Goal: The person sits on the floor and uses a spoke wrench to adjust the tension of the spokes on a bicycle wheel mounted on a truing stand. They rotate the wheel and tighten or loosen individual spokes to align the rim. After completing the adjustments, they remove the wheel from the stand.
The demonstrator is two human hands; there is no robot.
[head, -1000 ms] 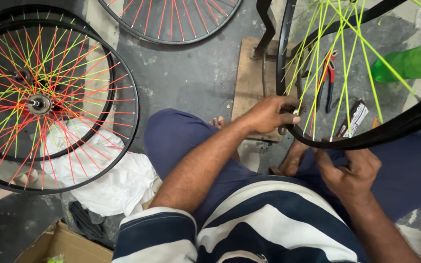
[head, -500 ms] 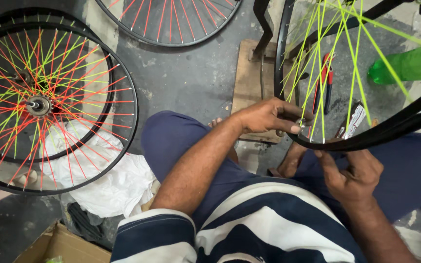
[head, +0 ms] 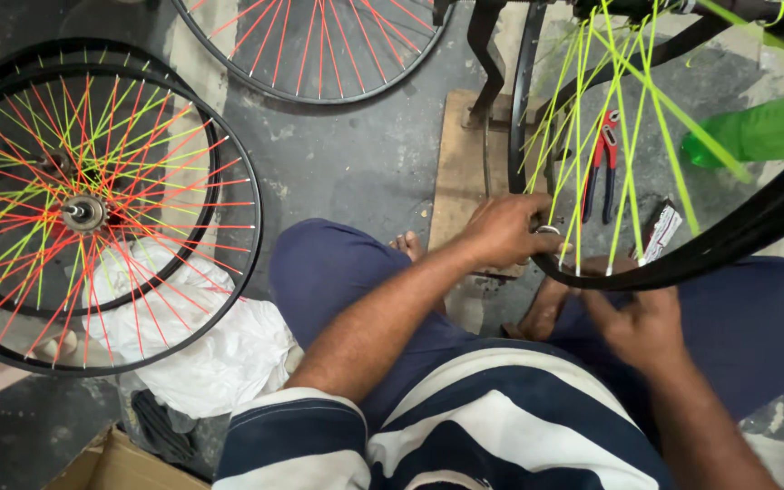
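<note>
The black bicycle rim (head: 682, 259) with yellow-green spokes (head: 583, 181) is standing upright in front of the seated person, its lower arc passing between the two hands: the left hand (head: 505, 231) is lying against the inside of the rim's bottom-left curve, and the right hand (head: 641, 327) is sitting just below the rim, on its outer side. The top of the rim is running out of the picture, and its hub is cut off at the upper edge. The left hand's fingers are curling together around a small metal piece (head: 548, 230) at the foot of a spoke, just inside the rim; what kind of piece it is cannot be made out. The right hand is blurred, its fingers bent and touching the rim's underside, but whether they are gripping anything cannot be told. Seen through the rim, red-handled pliers (head: 602, 163) are lying on the floor, with a green bottle (head: 759, 132) to the right of them. Well to the left of the rim, a finished wheel (head: 93, 213) with red and green spokes is resting over a white cloth (head: 220, 349).
</note>
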